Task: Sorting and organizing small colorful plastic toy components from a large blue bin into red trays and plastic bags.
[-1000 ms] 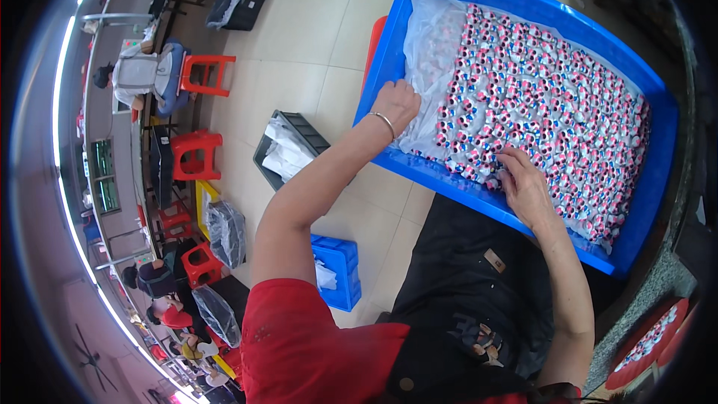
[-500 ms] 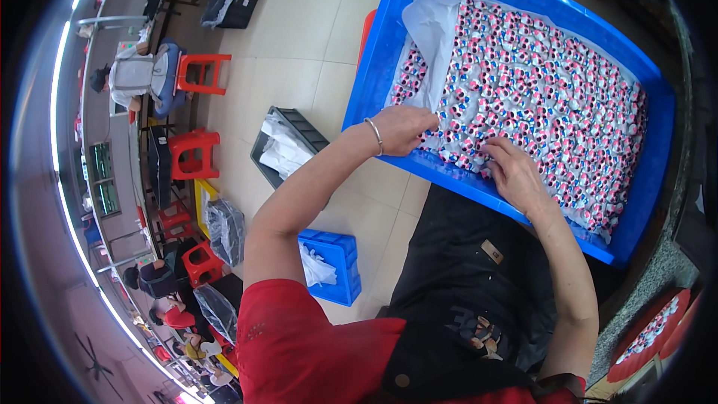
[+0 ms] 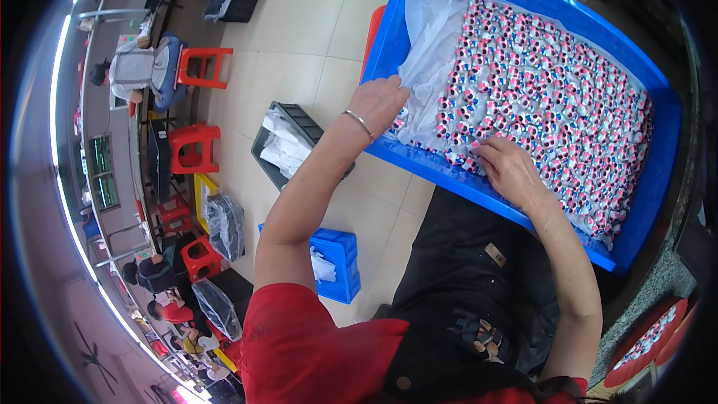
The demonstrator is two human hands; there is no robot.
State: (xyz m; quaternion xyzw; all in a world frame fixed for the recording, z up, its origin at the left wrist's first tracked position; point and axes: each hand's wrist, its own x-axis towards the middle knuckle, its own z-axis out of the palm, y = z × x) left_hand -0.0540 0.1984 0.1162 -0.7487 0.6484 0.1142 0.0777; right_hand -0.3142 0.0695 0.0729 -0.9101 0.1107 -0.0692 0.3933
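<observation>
A big blue plastic tray [image 3: 649, 209] lies tilted in front of me. Inside are rows of small white figurines [image 3: 553, 105] with pink tops, dark eye-like spots and blue parts. A thin white sheet [image 3: 434, 45] drapes over the tray's left end, covering most of the figurines there. My left hand [image 3: 380, 108], with a bangle at the wrist, is closed on the sheet's edge at the left wall. My right hand [image 3: 512, 172] is over the near-left figurines, fingertips pinched together; what they hold is too small to make out.
On the tiled floor to the left stand a grey crate [image 3: 288, 146] with white sheets and a small blue crate [image 3: 336, 265]. Red stools [image 3: 196, 151] and seated people line a workbench farther left. A red tray of figurines [image 3: 649, 344] lies at the lower right.
My left hand has moved left and slightly up, away from the right hand. The white sheet now spreads over the left-end figurines. My right hand has shifted slightly left.
</observation>
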